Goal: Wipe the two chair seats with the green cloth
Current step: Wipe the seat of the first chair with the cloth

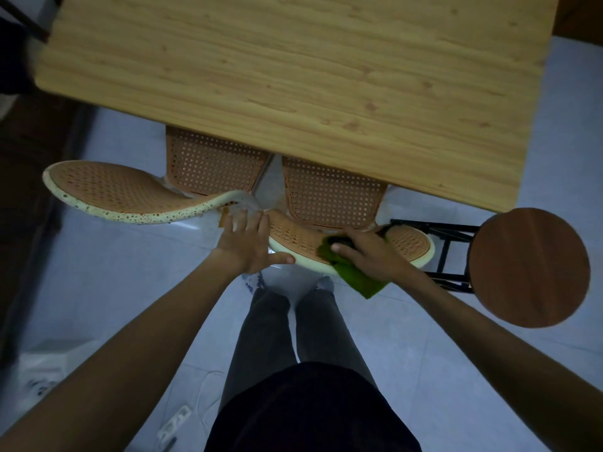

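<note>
The right hand (368, 252) presses the green cloth (354, 274) onto the curved back of the right chair (329, 194), fingers curled over it, part of the cloth hanging off the rim. The left hand (251, 246) lies open on that rim's left end, holding nothing. Both chairs' seats, including the left chair (208, 164), sit tucked under the near edge of the tabletop (293, 60)

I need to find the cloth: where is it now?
In the head view the cloth lies right of centre, under the right hand, on the right chair's backrest.
</note>
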